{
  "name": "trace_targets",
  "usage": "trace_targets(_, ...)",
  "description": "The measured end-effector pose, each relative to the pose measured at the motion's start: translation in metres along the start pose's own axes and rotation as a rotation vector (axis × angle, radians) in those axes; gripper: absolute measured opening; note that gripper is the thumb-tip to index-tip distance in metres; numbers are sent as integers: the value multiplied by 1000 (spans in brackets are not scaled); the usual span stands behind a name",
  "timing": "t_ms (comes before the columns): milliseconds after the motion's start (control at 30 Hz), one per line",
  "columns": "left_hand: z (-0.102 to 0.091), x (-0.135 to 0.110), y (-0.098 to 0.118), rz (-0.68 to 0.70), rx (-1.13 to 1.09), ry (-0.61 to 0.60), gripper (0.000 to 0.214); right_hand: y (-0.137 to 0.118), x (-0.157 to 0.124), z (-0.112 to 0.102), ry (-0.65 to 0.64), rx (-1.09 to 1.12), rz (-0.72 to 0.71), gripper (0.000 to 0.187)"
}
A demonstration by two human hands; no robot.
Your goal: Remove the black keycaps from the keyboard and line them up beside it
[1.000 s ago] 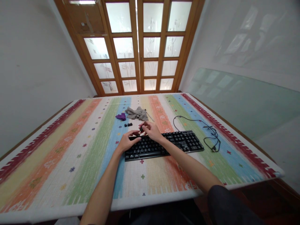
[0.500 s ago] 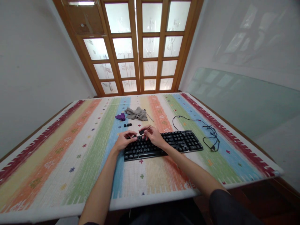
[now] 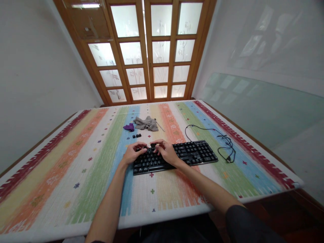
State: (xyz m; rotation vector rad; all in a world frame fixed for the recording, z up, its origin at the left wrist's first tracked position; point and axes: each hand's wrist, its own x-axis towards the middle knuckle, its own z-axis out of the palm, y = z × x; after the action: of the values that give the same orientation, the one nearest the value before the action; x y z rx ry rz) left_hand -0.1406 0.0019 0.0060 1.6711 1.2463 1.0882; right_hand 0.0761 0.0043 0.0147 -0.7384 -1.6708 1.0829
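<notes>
A black keyboard (image 3: 194,153) lies across the striped tablecloth (image 3: 76,162), its cable (image 3: 224,143) looped at the right. My left hand (image 3: 132,153) rests on the keyboard's left end, fingers bent over its far edge and gripping it. My right hand (image 3: 165,152) sits just beside it, fingers curled and pinched down on the top row of keys; the small black keycap it holds is mostly hidden under the fingertips. The two hands nearly touch. Two loose black keycaps (image 3: 136,135) lie on the cloth just beyond the keyboard.
A crumpled grey cloth (image 3: 146,123) and a small purple item (image 3: 129,127) lie further back, with a thin stick beside the cloth. Wooden glazed doors (image 3: 149,50) stand behind the table. A glass panel leans along the right wall.
My right hand came down from above the keyboard, bringing the keycap to the top row of keys. My left hand shifted slightly left along the keyboard's end.
</notes>
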Motion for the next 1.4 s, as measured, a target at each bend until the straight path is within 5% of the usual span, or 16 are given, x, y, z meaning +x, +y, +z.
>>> trace_targets(300, 5, -1, 1, 52, 146, -32, 22, 14, -6, 2, 175, 123, 48, 30)
trace_targets(1133, 28, 4, 15, 259, 575, -68, 19, 5, -24, -19, 308, 152, 79, 27)
trace_targets(1400, 11, 23, 10, 270, 581, 3, 26, 3, -22, -31, 386, 151, 77, 27)
